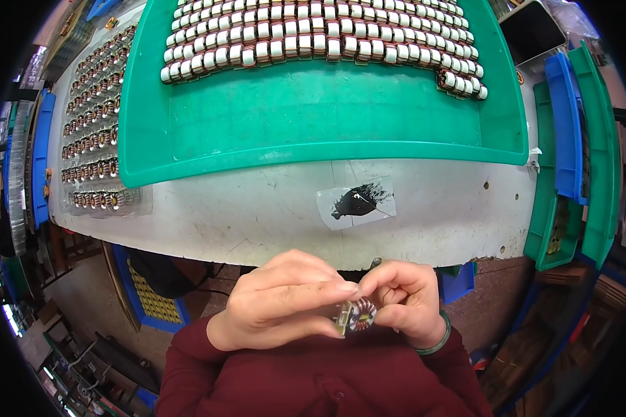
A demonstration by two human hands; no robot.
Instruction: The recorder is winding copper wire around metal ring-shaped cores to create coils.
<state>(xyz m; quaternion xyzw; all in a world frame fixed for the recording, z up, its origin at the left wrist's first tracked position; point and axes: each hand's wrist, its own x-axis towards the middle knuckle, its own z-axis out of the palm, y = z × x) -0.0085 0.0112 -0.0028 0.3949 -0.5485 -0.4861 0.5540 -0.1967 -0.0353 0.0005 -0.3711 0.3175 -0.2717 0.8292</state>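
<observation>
In front of my chest, below the table's edge, a small toroidal coil [363, 316] with copper windings sits on a flat base plate. My left hand [275, 302] grips it by the plate side, thumb below and fingers above. My right hand [412, 299] is closed at the coil's other side, its thumb and forefinger at the windings and the other fingers curled in. A dark rounded tip [375, 263] shows just behind the right forefinger; what it belongs to is hidden.
A large green tray [313, 151] holds rows of white-topped coils along its far part. Left of it, a clear plastic tray [142, 203] carries more coils in rows. A black-smeared paper patch [357, 203] lies on the white table [257, 229]. Blue and green bins [567, 125] stand right.
</observation>
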